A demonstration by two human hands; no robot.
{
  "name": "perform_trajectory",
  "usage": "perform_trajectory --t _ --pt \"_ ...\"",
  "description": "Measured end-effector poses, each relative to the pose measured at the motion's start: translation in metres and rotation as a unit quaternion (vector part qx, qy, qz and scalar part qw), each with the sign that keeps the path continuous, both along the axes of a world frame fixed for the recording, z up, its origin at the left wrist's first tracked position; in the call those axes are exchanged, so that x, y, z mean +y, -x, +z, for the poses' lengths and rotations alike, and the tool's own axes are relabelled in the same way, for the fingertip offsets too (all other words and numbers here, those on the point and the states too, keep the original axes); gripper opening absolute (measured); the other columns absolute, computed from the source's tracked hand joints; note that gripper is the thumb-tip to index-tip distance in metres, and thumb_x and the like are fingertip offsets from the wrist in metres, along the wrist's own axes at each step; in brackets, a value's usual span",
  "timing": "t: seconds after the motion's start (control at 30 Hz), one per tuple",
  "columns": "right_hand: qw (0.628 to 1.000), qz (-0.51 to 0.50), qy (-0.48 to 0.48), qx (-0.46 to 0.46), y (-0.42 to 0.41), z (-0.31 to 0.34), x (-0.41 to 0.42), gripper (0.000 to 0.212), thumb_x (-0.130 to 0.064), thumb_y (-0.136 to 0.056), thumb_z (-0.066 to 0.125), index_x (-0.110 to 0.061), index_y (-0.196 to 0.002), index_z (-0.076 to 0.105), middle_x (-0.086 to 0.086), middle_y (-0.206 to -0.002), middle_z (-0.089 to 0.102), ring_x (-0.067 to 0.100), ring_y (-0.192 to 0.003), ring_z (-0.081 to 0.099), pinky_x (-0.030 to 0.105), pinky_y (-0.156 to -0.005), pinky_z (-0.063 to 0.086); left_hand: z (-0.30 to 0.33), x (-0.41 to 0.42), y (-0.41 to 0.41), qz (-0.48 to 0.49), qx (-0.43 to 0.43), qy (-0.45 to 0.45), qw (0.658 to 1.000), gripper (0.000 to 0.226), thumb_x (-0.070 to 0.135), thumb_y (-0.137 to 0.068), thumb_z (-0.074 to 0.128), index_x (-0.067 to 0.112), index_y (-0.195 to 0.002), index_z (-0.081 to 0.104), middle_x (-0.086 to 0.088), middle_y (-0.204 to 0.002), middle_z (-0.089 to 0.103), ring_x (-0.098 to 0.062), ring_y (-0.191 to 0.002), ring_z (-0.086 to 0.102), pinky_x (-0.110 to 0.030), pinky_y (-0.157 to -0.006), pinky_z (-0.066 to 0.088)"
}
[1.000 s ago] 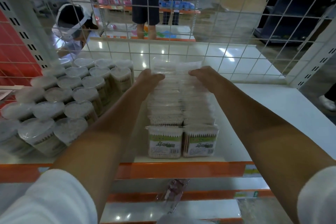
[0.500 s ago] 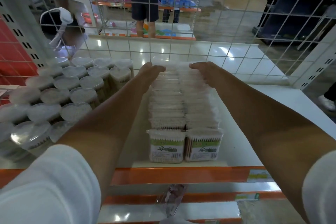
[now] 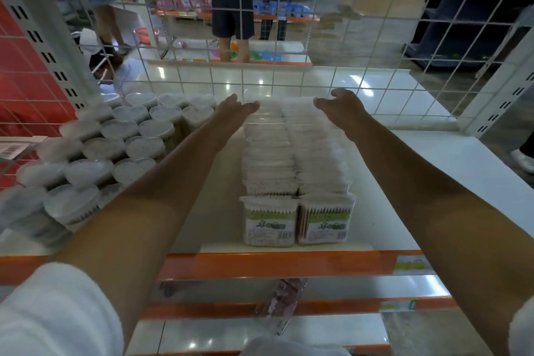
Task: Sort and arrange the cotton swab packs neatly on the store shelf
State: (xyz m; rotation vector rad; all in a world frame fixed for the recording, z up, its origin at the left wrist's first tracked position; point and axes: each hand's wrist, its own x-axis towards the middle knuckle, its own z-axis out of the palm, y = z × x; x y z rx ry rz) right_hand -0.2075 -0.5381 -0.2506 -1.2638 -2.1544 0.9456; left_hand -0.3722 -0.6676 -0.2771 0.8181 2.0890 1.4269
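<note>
The shelf (image 3: 433, 182) carries two rows of packs (image 3: 291, 153) running from its orange front edge back to the wire grid (image 3: 289, 81), as half a second ago. Heart-lidded tubs (image 3: 115, 147) stand to their left. Both hands have lifted off the far packs: the left hand (image 3: 234, 113) hovers flat with straight fingers, the right hand (image 3: 341, 107) hangs loosely curled, and neither holds anything.
</note>
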Motion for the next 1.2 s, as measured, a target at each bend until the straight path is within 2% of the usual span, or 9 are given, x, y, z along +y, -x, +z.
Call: perform_trajectory --t 0.07,0.2,0.37,0.43,0.57,0.73,0.83,0.97,1.2 --pt "0.997 0.033 -0.072 0.000 -0.019 0.002 -0.023 0.055 -0.031 -0.091 0.055 -0.008 -0.139 0.039 0.010 -0.142 0.042 0.024 -0.129 0.041 0.031 -0.103 0.033 0.007 -0.017 -0.008 -0.020 0.062 0.019 0.998 0.056 0.032 -0.087 0.061 0.002 -0.129 0.041 -0.016 -0.135 0.045 -0.027 -0.115 0.047 -0.034 -0.090 0.040" --pt "0.976 0.132 -0.171 0.021 -0.063 -0.002 -0.072 0.038 -0.025 -0.091 0.057 -0.012 -0.127 0.055 0.003 -0.129 0.057 0.010 -0.115 0.051 0.017 -0.092 0.032 0.021 -0.078 -0.056 -0.112 0.240 0.039 0.964 0.059 0.023 -0.091 0.057 0.010 -0.142 0.030 0.005 -0.129 0.043 -0.011 -0.117 0.042 -0.004 -0.082 0.035" --pt "0.942 0.240 -0.234 -0.002 -0.112 -0.026 -0.112 0.035 -0.031 -0.086 0.061 -0.015 -0.117 0.063 -0.004 -0.119 0.061 0.013 -0.113 0.053 0.028 -0.101 0.040 0.008 -0.126 -0.107 -0.211 0.431 0.100 0.872 0.059 0.042 -0.097 0.038 0.024 -0.147 0.014 0.020 -0.143 0.002 -0.005 -0.140 0.004 -0.015 -0.106 0.001" --pt "0.902 0.269 -0.336 -0.024 -0.121 -0.043 -0.116 0.044 -0.037 -0.083 0.053 -0.011 -0.115 0.065 0.005 -0.121 0.062 0.017 -0.117 0.048 0.038 -0.105 0.036 0.001 -0.133 -0.120 -0.244 0.489 0.095 0.832 0.060 0.047 -0.091 0.035 0.016 -0.143 0.033 0.004 -0.149 0.024 -0.015 -0.138 0.021 -0.033 -0.111 0.015" --pt "0.893 0.266 -0.362 0.015 -0.123 -0.066 -0.114 0.039 -0.027 -0.083 0.052 -0.009 -0.114 0.065 0.009 -0.119 0.063 0.018 -0.118 0.047 0.036 -0.103 0.035 -0.020 -0.130 -0.122 -0.267 0.499 0.105 0.818 0.049 0.037 -0.083 0.038 0.012 -0.117 0.063 -0.009 -0.123 0.062 -0.030 -0.115 0.057 -0.040 -0.095 0.041" --pt "0.903 0.225 -0.360 0.067 -0.113 -0.079 -0.111 0.035 -0.008 -0.072 0.065 -0.009 -0.107 0.069 0.008 -0.113 0.067 0.024 -0.111 0.058 0.048 -0.096 0.043 -0.017 -0.122 -0.129 -0.221 0.514 0.073 0.826 0.031 0.024 -0.075 0.051 0.014 -0.095 0.073 -0.005 -0.099 0.071 -0.025 -0.089 0.069 -0.039 -0.072 0.055" --pt "0.908 0.210 -0.349 0.099 -0.109 -0.080 -0.110 0.027 -0.012 -0.075 0.063 -0.009 -0.101 0.071 0.010 -0.109 0.068 0.021 -0.110 0.057 0.035 -0.102 0.041 -0.015 -0.119 -0.131 -0.208 0.504 0.055 0.837 0.033 0.006 -0.061 0.077 0.012 -0.093 0.073 -0.007 -0.094 0.071 -0.027 -0.083 0.069 -0.040 -0.070 0.055" --pt "0.916 0.194 -0.331 0.118 -0.106 -0.082 -0.111 0.028 -0.006 -0.071 0.064 -0.007 -0.097 0.073 0.010 -0.105 0.069 0.018 -0.109 0.057 0.021 -0.104 0.034 -0.011 -0.116 -0.135 -0.196 0.488 0.058 0.848 0.037 0.002 -0.066 0.077 0.010 -0.102 0.071 -0.009 -0.105 0.068 -0.029 -0.096 0.065 -0.038 -0.081 0.052" --pt "0.911 0.178 -0.361 0.092 -0.104 -0.081 -0.117 0.035 0.000 -0.064 0.062 -0.008 -0.097 0.072 0.011 -0.107 0.069 0.033 -0.108 0.059 0.056 -0.096 0.037 -0.011 -0.117 -0.135 -0.206 0.481 0.102 0.846 0.042 0.023 -0.097 0.041 0.026 -0.139 0.041 0.007 -0.147 0.034 -0.012 -0.136 0.026 -0.020 -0.107 0.014"
